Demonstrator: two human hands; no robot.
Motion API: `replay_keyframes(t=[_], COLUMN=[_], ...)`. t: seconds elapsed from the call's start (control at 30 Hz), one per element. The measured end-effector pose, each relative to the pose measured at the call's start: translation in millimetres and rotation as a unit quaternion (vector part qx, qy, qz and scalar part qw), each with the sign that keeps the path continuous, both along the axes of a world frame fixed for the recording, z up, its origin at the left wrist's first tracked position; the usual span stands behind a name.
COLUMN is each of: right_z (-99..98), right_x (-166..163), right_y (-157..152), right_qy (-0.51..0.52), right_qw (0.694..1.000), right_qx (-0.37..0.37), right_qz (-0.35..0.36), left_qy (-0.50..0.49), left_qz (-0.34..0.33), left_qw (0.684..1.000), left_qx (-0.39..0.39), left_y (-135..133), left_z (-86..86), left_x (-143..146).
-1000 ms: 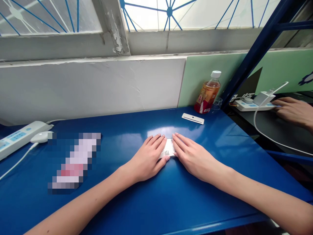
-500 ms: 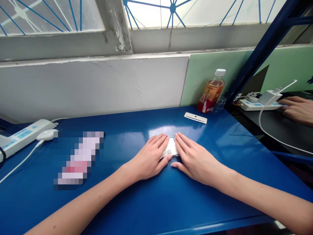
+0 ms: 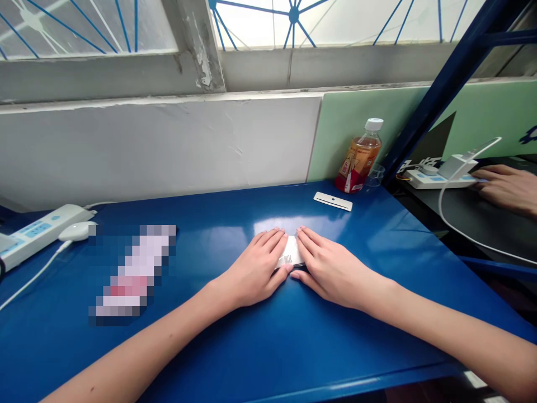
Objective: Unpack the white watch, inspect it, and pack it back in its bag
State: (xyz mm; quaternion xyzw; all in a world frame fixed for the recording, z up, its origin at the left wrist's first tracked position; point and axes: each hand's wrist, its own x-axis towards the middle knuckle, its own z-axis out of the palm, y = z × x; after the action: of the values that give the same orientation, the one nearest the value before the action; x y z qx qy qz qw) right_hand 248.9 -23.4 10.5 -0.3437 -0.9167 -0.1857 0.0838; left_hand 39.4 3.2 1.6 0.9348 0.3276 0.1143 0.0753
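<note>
- White flat packet, head view: on the blue counter, mid-scene, between the two hands, with both ends covered; its long axis cannot be told.
- Left hand: fingers outstretched over the packet's left side, uncurled, thumb along the near edge.
- Right hand: fingers outstretched over the right side, also uncurled, thumb spread toward the near side, apart from the packet.
- Neither hand is clearly nearer: the packet lies right of the left fingers, left of the right ones.
</note>
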Motion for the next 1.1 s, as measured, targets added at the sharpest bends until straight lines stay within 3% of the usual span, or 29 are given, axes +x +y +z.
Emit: replay_keyframes(t=[0.17, 0.4, 0.53, 0.77, 1.0, 1.1], right_z=[-5.2, -2.3, -5.0, -11.2, -4.9, -4.4], right_x=[-2, 15, 31, 39, 50, 53], right_y=[-6, 10, 29, 41, 48, 49], right_qy=[0.017, 0.207, 0.277, 0.343, 0.312, 0.340], right_qw=[1.000, 0.968, 0.950, 0.914, 0.937, 0.929], right_qx=[0.008, -0.138, -0.140, -0.195, -0.101, -0.090], right_qz=[-0.024, -0.033, -0.037, 0.094, 0.122, 0.117], left_qy=[0.006, -0.005, -0.030, -0.058, -0.071, -0.092], left_qz=[0.013, 0.015, 0.014, -0.025, 0.034, 0.061], left_qw=[1.000, 1.000, 0.999, 0.997, 0.997, 0.994], left_qx=[-0.004, -0.007, -0.021, -0.040, -0.019, -0.021], left_y=[-1, 1, 2, 1, 1, 1], left_z=[-0.4, -1.5, -1.7, 0.2, -5.3, -6.4], left_x=[1, -2, -4, -6, -6, -5])
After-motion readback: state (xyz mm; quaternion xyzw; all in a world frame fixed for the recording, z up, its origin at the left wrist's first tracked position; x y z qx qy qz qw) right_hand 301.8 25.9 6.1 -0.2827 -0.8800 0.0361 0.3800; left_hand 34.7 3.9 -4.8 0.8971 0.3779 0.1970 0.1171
